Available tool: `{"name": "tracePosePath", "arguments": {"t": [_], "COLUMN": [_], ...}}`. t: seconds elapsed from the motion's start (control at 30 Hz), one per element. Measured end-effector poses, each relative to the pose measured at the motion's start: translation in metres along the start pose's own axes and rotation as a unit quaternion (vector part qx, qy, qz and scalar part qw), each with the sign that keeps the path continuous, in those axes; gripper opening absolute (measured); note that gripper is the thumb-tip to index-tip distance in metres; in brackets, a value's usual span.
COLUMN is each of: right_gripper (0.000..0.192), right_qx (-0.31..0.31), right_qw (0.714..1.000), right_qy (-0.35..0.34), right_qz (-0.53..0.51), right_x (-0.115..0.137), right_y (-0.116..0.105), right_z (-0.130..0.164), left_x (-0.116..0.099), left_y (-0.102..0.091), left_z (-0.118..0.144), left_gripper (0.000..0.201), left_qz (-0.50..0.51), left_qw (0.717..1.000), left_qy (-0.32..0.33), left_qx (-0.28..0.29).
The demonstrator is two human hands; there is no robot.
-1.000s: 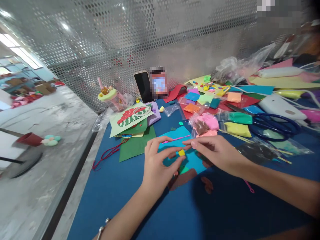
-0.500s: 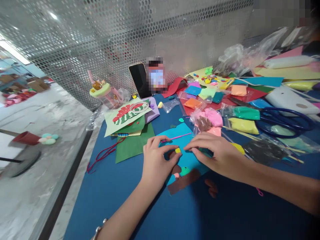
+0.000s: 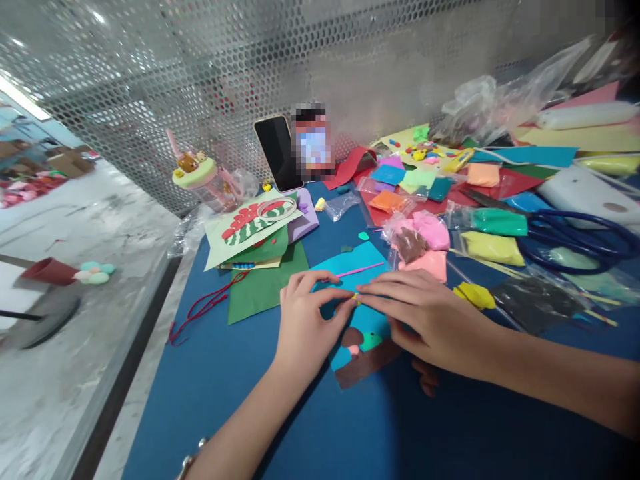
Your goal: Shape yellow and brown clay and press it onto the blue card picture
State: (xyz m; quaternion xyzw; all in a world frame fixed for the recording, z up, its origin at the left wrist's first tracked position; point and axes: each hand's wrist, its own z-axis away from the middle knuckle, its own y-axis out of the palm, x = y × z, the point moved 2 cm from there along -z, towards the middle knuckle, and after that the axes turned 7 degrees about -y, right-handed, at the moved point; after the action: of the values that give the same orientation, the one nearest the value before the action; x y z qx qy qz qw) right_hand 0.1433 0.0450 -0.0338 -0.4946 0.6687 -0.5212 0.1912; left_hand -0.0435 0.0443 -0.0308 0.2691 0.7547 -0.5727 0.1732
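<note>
Right hand, apart earlier, now meets left hand | left pinches small yellow clay lump between hands, seemingly steadying it | right's grip unclear

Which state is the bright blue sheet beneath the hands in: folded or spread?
Spread: the bright blue sheet lies flat, with a brown strip along its near edge.

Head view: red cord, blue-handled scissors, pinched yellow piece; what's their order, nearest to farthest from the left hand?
1. Yellow piece: pinched by the left hand.
2. Red cord: left of that hand.
3. Blue-handled scissors: far right.
</note>
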Motion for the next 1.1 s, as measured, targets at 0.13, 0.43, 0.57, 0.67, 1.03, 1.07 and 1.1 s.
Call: {"name": "tracePosePath", "arguments": {"t": [0.13, 0.43, 0.57, 0.67, 1.03, 1.07, 1.1], "right_gripper": [0.050, 0.042, 0.038, 0.037, 0.035, 0.035, 0.034], "right_qx": [0.016, -0.090, -0.086, -0.050, 0.008, 0.009, 0.010], "right_qw": [1.000, 0.995, 0.995, 0.995, 0.988, 0.988, 0.988], "right_qy": [0.002, 0.024, 0.014, 0.001, 0.024, 0.026, 0.028], "right_qz": [0.018, -0.027, 0.056, 0.086, 0.150, 0.151, 0.152], "right_x": [0.006, -0.001, -0.014, -0.019, -0.021, -0.021, -0.020], "right_y": [0.003, -0.012, 0.001, 0.024, 0.046, 0.047, 0.047], "right_z": [0.000, -0.043, -0.090, -0.103, -0.088, -0.088, -0.087], "left_x": [0.000, 0.010, 0.016, 0.016, 0.013, 0.013, 0.014], "left_y": [0.004, -0.014, -0.016, -0.014, -0.009, -0.009, -0.009], "left_z": [0.001, -0.002, -0.003, -0.003, 0.003, 0.003, 0.003], "left_gripper": [0.011, 0.014, 0.018, 0.020, 0.021, 0.021, 0.021], "left_qz": [0.006, 0.114, 0.126, 0.123, 0.131, 0.131, 0.132], "left_qw": [1.000, 0.987, 0.982, 0.982, 0.983, 0.983, 0.983], "left_qy": [-0.003, -0.052, -0.069, -0.064, -0.057, -0.058, -0.059], "left_qx": [0.013, -0.104, -0.125, -0.126, -0.112, -0.111, -0.111]}}
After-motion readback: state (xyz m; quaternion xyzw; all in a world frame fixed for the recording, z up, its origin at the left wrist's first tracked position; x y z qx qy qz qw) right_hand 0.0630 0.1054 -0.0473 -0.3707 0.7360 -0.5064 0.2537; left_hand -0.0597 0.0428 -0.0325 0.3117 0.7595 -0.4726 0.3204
